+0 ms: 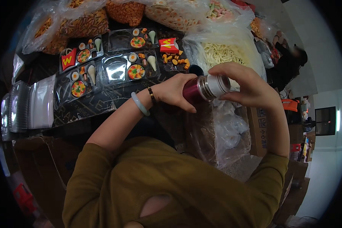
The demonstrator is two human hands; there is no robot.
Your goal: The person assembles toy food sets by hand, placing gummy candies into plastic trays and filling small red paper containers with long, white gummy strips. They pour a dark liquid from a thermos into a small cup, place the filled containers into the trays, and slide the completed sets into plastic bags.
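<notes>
Flask (pixel 201 90) | body hidden by left hand (pixel 174 93) | right hand (pixel 247 85) clamps cap (pixel 218 85)

head camera looks steeply down, close above hands.

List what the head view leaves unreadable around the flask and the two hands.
- Flask: body mostly covered by the left hand; its cap end sits under the right hand, so whether it is open is unclear.
- Person at the right: blurred, too small.
- Stacked clear trays: darkened by the lens edge.
</notes>
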